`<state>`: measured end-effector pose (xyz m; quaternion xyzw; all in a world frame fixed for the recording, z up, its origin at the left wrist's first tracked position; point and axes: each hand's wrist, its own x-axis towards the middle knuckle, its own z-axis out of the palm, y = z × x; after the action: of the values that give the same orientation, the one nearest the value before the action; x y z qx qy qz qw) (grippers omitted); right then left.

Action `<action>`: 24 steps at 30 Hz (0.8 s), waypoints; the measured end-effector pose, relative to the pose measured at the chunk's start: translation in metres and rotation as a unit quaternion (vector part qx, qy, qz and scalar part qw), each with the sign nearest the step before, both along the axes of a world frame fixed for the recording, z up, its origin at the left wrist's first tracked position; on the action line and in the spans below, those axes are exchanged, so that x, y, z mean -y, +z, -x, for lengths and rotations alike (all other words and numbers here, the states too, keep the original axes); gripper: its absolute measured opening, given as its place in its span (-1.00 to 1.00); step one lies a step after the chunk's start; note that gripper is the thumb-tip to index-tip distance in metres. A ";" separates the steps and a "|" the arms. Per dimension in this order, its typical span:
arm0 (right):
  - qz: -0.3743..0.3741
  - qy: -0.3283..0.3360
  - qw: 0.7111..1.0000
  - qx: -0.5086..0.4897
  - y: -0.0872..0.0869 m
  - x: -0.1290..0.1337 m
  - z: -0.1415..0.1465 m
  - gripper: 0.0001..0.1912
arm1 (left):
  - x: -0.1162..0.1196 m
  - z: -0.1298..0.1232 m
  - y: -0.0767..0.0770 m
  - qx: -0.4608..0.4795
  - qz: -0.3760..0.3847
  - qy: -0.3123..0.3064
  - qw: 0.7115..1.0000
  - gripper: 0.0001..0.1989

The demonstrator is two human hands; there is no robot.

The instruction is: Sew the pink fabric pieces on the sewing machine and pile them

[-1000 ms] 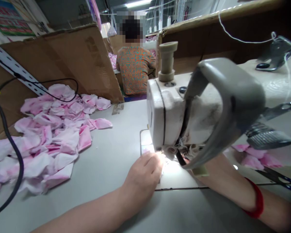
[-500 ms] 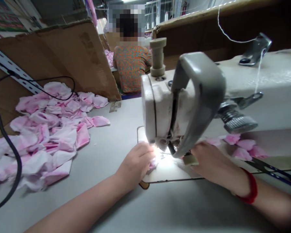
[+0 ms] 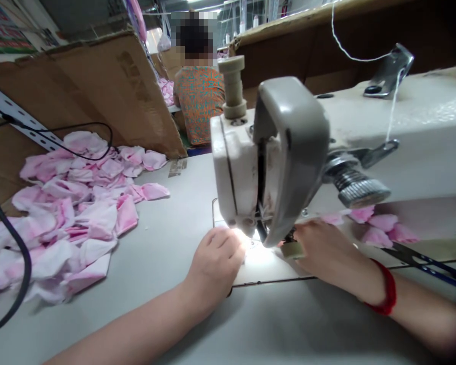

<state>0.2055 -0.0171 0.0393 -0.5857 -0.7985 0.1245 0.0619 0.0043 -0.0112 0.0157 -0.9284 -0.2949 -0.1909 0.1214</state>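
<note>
Closest to me, the person's left hand (image 3: 215, 264) rests curled at the needle plate, fingers pressing lightly on a small pale fabric piece (image 3: 243, 257) that sits under the needle, half lost in lamp glare. I can't tell whether that hand truly grips it. The right hand (image 3: 327, 248), wearing a red bangle (image 3: 383, 293), lies beside the presser foot, its fingertips hidden behind the sewing machine (image 3: 289, 152), so I can't tell its hold either. On the grey counter (image 3: 148, 253) to the left lies a heap of pink-and-white fabric pieces (image 3: 72, 213). Farther off, behind a cardboard sheet (image 3: 99, 91), a co-worker (image 3: 199, 106) in a patterned orange top sits turned away.
</note>
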 end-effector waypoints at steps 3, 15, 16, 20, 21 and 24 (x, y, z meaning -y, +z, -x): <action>0.005 -0.009 1.000 -0.009 -0.003 -0.002 0.001 -0.77 | 0.001 0.001 0.000 -0.005 -0.023 -0.012 1.000 -0.74; -0.063 -0.010 0.997 0.054 -0.005 -0.003 -0.001 -0.73 | -0.006 0.008 -0.003 0.013 0.005 -0.022 1.000 -0.80; -0.062 0.006 0.997 0.041 -0.006 -0.001 -0.001 -0.74 | -0.009 0.011 -0.001 0.025 0.031 -0.030 0.999 -0.79; -0.108 0.062 0.992 0.033 -0.008 0.007 0.009 -0.76 | -0.022 0.021 0.008 0.057 0.102 -0.050 0.992 -0.75; -0.119 0.067 0.989 0.050 -0.009 0.010 0.013 -0.75 | -0.023 0.022 0.009 0.055 0.103 -0.054 0.992 -0.76; -0.106 0.084 0.988 0.075 -0.008 0.018 0.024 -0.76 | -0.019 0.017 0.008 0.033 0.079 -0.057 0.995 -0.80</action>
<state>0.1817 -0.0347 0.0316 -0.5146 -0.8558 -0.0004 0.0528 -0.0126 0.0078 0.0237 -0.9435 -0.2596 -0.2043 0.0264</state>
